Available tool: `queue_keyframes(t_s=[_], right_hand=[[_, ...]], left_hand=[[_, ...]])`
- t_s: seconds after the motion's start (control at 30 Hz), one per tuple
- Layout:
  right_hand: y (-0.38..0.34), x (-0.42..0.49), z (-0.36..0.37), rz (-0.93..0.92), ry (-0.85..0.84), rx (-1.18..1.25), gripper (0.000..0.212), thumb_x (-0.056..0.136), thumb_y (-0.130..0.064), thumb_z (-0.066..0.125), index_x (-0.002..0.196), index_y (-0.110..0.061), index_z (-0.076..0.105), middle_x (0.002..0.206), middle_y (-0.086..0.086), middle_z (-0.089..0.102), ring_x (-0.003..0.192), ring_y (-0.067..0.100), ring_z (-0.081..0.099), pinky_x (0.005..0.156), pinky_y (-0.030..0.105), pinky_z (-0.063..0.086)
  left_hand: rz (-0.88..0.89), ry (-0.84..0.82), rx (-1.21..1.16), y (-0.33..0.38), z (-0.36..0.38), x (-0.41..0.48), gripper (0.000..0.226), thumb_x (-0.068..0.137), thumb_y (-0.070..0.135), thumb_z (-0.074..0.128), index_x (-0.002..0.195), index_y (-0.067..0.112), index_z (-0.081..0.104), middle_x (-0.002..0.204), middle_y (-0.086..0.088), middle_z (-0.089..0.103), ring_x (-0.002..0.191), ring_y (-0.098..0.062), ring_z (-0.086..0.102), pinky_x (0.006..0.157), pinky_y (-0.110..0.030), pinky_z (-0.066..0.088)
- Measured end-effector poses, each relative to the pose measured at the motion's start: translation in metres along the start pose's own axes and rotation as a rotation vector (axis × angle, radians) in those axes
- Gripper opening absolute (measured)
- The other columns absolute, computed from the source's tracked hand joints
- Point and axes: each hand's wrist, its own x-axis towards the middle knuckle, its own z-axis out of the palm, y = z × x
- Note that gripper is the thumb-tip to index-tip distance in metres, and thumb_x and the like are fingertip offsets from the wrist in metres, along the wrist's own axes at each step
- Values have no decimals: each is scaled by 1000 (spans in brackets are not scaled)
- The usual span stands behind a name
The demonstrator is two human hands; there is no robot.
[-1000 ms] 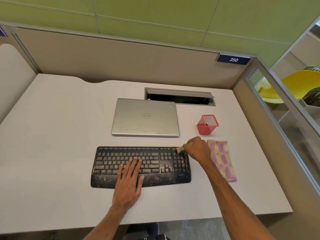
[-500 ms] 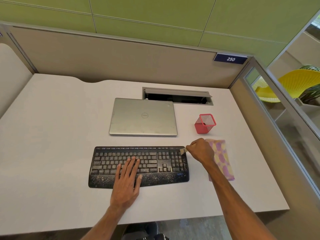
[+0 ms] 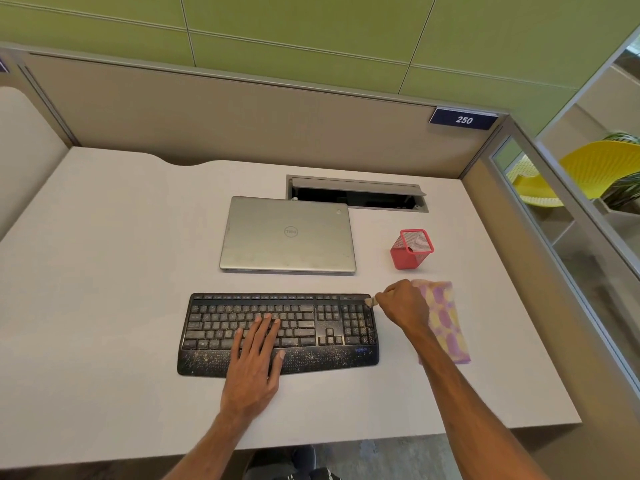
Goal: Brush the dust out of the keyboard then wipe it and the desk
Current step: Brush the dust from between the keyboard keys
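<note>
A black keyboard (image 3: 221, 327), speckled with pale dust, lies on the white desk (image 3: 104, 271) in front of me. My left hand (image 3: 256, 362) rests flat on its middle keys and palm rest, fingers straight. My right hand (image 3: 403, 306) grips a small brush (image 3: 370, 301); only its pale bristle tip shows, touching the keyboard's top right corner. A folded cloth (image 3: 446, 323) with pink and yellow patches lies on the desk just right of the keyboard, partly under my right hand.
A shut silver laptop (image 3: 289, 235) lies behind the keyboard. A red mesh pen holder (image 3: 412, 251) stands to its right. An open cable hatch (image 3: 356, 195) sits at the back. Partition walls (image 3: 242, 126) close the desk's back and right sides.
My right hand with the brush has moved right, from above the number pad to the keyboard's top right corner. My left hand has stayed in place on the keys.
</note>
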Motion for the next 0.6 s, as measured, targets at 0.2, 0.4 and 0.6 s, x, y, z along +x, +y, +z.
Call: queue_keyframes(t_s=[0.2,0.4,0.6], right_hand=[[-2,4,-1,15,48,51,22,87,-37,71,93,-18,81,91,0,78,77,20,64,68,29,44],[0,3,2,-22,-56,-15,19,85,-34,72,85,-17,80,81,0,75,75,21,68,67,29,49],[0,5,-3,-23,-5,9,21,87,-33,70,97,-19,81,95,1,79,83,22,68,71,29,47]], left_hand=[[-3,-7,-1,0,0,0,67,115,49,31,176,21,21,184,0,14,171,-20,10,136,-60,13],[-6,-15,-4,-1,1,0,68,115,49,32,176,22,20,184,0,13,171,-20,10,136,-61,14],[-7,-12,-3,0,0,0,69,115,50,31,176,23,18,184,0,12,171,-20,9,136,-61,13]])
